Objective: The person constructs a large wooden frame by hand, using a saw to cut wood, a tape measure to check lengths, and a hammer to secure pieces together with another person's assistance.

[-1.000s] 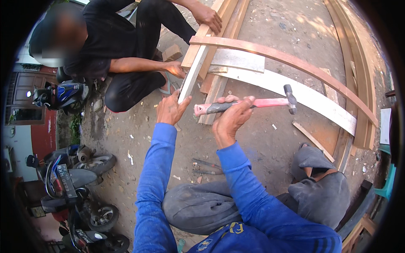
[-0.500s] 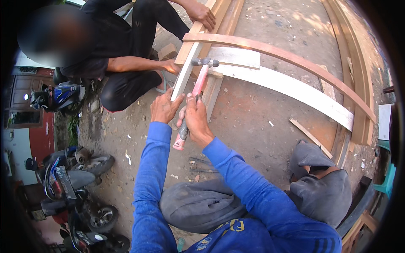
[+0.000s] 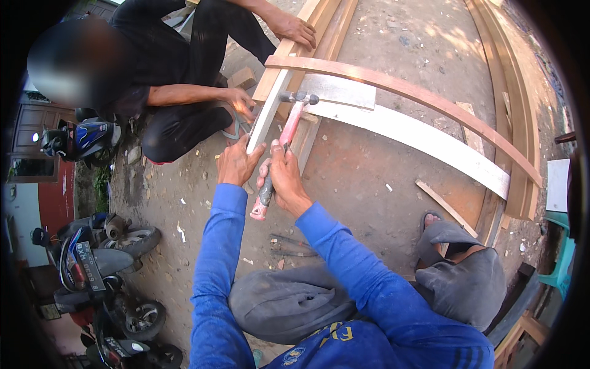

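My left hand [image 3: 236, 162] is closed around the near end of a long pale bar [image 3: 268, 112], which lies along the wooden beams. In my right hand [image 3: 284, 175] is a hammer [image 3: 289, 130] with a red handle and dark grip. Its metal head is over the pale bar's right side; contact cannot be made out. Opposite me a crouching person in dark clothes rests one hand [image 3: 294, 29] on the beams [image 3: 321, 24]. The person's other hand [image 3: 239, 102] is beside the pale bar's left side. A thin reddish batten [image 3: 393, 85] crosses the frame from the beams to the right.
A white board [image 3: 424, 140] spans below the batten toward more beams [image 3: 513, 135] at the right. A loose wood strip [image 3: 447, 208] and dark rods [image 3: 294, 245] lie on the dirt. Parked motorbikes [image 3: 101, 264] line the left; a teal chair [image 3: 558, 258] stands far right.
The other person's lower hand has drawn back slightly to the left from the pale bar. My hands keep their grips, and the hammer is nearly in the same place. The view has shifted slightly.
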`<action>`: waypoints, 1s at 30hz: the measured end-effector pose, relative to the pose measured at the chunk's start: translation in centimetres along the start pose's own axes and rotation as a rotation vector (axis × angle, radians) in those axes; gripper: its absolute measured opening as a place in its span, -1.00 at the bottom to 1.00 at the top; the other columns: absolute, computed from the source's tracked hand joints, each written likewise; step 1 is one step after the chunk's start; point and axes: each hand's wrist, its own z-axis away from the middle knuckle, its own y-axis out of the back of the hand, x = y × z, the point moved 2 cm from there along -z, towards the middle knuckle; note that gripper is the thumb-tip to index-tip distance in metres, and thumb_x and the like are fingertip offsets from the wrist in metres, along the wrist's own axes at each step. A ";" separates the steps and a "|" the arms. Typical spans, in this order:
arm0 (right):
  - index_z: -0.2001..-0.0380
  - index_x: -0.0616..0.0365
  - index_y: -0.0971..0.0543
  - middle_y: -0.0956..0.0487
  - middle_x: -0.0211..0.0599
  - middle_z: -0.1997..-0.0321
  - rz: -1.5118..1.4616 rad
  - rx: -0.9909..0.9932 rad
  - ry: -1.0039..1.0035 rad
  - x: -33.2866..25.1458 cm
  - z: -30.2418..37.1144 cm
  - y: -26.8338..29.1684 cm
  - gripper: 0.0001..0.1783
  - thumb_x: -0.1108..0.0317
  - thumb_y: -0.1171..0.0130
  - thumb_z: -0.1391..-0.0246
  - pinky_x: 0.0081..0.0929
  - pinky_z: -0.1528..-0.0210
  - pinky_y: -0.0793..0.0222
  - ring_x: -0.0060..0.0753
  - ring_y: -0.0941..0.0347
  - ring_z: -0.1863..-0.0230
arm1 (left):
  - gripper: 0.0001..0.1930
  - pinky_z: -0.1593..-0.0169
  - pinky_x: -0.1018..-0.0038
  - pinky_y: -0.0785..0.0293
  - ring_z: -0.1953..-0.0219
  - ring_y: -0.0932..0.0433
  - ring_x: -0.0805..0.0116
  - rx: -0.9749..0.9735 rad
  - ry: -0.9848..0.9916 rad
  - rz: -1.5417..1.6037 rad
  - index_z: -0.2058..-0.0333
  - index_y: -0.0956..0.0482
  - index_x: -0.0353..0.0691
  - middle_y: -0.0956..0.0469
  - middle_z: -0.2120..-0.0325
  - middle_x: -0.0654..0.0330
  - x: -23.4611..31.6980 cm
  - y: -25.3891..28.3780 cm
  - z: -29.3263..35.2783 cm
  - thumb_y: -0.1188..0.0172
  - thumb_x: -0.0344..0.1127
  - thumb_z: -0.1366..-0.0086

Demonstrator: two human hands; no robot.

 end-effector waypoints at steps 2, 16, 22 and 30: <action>0.08 0.21 -0.34 -0.37 -0.41 0.67 0.024 -0.018 -0.027 -0.7 0.6 1.2 -0.60 0.04 0.22 -0.46 -0.49 0.70 -0.29 -0.51 -0.31 0.76 | -0.37 0.02 0.07 -0.51 0.07 -0.62 -0.16 -0.026 0.054 -0.047 -0.15 -0.56 -0.11 -0.66 0.13 -0.11 -0.8 0.1 0.2 -0.18 0.19 -0.24; 0.13 0.15 -0.30 -0.41 -0.40 0.64 0.037 0.186 -0.122 -1.9 1.6 9.7 -0.65 0.04 0.18 -0.44 -0.49 0.69 -0.32 -0.48 -0.36 0.76 | -0.90 0.23 0.47 -0.53 0.37 -0.52 0.43 -0.572 0.468 1.582 0.18 -0.49 -0.27 -0.52 0.34 0.21 1.8 -2.0 3.8 -0.08 -0.45 -0.35; 0.10 0.17 -0.30 -0.40 -0.40 0.66 0.024 0.150 -0.048 -3.4 1.6 9.2 -0.65 0.06 0.18 -0.44 -0.51 0.71 -0.30 -0.49 -0.36 0.77 | -0.68 -0.08 0.42 -0.62 0.08 -0.62 0.28 -0.481 0.484 1.518 -0.14 -0.34 -0.36 -0.56 0.04 -0.01 6.3 -5.0 -2.1 0.00 -0.40 -0.48; 0.12 0.08 -0.29 -0.37 -0.47 0.65 0.080 0.169 -0.020 -4.8 2.1 10.8 -0.69 0.04 0.11 -0.44 -0.59 0.73 -0.35 -0.62 -0.32 0.74 | -0.54 -0.18 0.42 -0.58 -0.08 -0.53 0.10 -0.461 0.561 1.740 -0.25 -0.17 -0.53 -0.36 -0.19 -0.16 9.3 -8.2 -7.0 0.05 -0.58 -0.41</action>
